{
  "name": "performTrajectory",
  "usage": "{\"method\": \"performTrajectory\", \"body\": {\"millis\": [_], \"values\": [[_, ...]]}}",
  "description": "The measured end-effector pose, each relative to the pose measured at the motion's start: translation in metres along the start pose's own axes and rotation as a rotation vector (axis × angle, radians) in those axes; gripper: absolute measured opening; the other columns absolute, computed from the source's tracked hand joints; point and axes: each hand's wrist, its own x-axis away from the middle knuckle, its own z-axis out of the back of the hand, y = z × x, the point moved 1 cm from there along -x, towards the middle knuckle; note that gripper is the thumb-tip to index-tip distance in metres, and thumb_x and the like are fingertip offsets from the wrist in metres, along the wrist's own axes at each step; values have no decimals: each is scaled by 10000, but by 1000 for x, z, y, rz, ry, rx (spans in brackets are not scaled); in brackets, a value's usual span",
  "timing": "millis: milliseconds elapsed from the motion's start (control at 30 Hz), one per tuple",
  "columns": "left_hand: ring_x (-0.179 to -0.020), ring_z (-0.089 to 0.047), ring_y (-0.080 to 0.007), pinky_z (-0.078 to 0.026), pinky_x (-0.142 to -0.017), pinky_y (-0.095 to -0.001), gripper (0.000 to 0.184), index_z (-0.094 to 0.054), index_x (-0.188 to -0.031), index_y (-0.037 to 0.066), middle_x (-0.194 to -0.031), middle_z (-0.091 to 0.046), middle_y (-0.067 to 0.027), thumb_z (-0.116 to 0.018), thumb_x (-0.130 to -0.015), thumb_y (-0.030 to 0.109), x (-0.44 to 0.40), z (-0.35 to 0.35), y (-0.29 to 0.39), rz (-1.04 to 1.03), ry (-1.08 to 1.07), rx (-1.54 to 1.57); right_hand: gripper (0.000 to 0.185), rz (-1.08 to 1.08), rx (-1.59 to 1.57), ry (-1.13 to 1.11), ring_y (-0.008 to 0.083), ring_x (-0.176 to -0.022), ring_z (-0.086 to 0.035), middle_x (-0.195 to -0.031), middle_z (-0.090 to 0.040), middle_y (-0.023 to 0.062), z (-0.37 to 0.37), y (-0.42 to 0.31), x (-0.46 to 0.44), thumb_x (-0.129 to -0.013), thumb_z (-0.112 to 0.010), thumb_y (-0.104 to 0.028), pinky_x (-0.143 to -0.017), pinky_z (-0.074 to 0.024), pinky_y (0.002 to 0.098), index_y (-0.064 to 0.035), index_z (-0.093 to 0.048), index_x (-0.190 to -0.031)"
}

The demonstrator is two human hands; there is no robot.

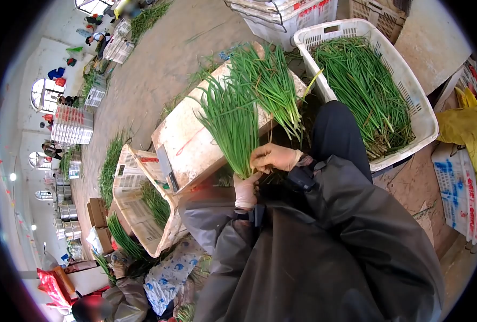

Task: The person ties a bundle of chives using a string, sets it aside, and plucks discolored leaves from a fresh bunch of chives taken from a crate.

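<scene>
Both my hands wear pale gloves and meet at the base of a bunch of long green stalks (pixel 230 121). My left hand (pixel 246 191) is wrapped round the lower ends of the bunch. At its right side my right hand (pixel 275 158) has its fingers pinched together by the stalk bases; what they hold, if anything, is too small to make out. The leaves fan upward over a worn white board (pixel 187 142). Another green bunch (pixel 273 88) lies on the board's right part, beside the held one.
A white crate (pixel 429 126) full of green stalks stands at the right. Stacked crates (pixel 308 21) are at the top. A tilted crate (pixel 136 214) holds stalks at the lower left, near a co-worker's sleeve (pixel 128 300). A yellow cloth (pixel 466 134) hangs at far right.
</scene>
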Motion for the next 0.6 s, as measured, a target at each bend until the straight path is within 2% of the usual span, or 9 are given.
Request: {"method": "performTrajectory", "body": {"millis": [67,100,200,233,267,333,400,567,600], "values": [[-550,-562,-125,-415,-433,-241,375,-565,-1160,101,-881,-658,-31,-745,-845,8,-1,0,0,-19,54,4,150,84,-205,13,95,-632,-550,-736,-611,15,-1,-13,8,-991,-663,-153,-580,-471,266,-7,-692,-1004],[-545,-559,-125,-419,-434,-243,363,-564,-1152,99,-879,-658,-34,-740,-849,6,-1,0,0,-19,101,30,147,90,-340,-67,97,-721,-630,-798,-671,46,9,-11,7,-971,-673,-144,-594,-484,255,-11,-696,-1029],[-552,-555,-133,-413,-434,-255,281,-573,-1132,96,-888,-665,-36,-697,-888,30,-4,3,0,8,124,78,219,-288,419,188,195,-886,-727,-954,-753,124,19,-7,11,-945,-662,-183,-667,-551,334,-9,-708,-1071],[-552,-552,-137,-408,-433,-260,254,-580,-1135,98,-893,-671,-36,-681,-906,54,-7,6,-2,19,100,75,322,-167,1358,274,317,-1053,-730,-1109,-753,193,31,13,4,-921,-629,-233,-802,-583,434,-10,-717,-1135],[-553,-549,-140,-403,-431,-266,228,-586,-1137,100,-898,-676,-36,-666,-925,77,-7,6,-1,33,75,69,400,-546,1416,454,386,-1107,-693,-1165,-726,217,31,24,8,-912,-603,-292,-925,-554,488,-10,-717,-1173],[-565,-545,-144,-403,-446,-274,176,-602,-1127,104,-903,-686,-36,-630,-973,185,-6,6,0,67,49,124,443,-601,1334,601,388,-1143,-669,-1171,-713,233,33,42,7,-890,-665,-343,-968,-533,461,-20,-700,-1191],[-571,-540,-142,-401,-456,-274,209,-604,-1139,100,-909,-689,-44,-607,-1002,258,-3,8,-2,94,28,188,539,-289,1256,453,373,-1068,-696,-1157,-713,237,34,59,-12,-897,-671,-449,-918,-539,455,-5,-687,-1203],[-590,-567,-148,-439,-487,-281,265,-597,-1162,75,-921,-690,-72,-552,-1043,307,-10,16,-8,141,-48,321,504,-277,254,448,263,-954,-691,-1081,-747,134,3,40,-17,-937,-707,-441,-852,-519,394,-5,-707,-1191],[-635,-599,-165,-472,-526,-294,266,-600,-1164,67,-944,-693,-80,-541,-1047,298,-12,16,-10,127,-70,308,496,-218,279,457,242,-956,-685,-1082,-746,125,0,40,-17,-938,-715,-425,-855,-518,381,-4,-707,-1200]]}}
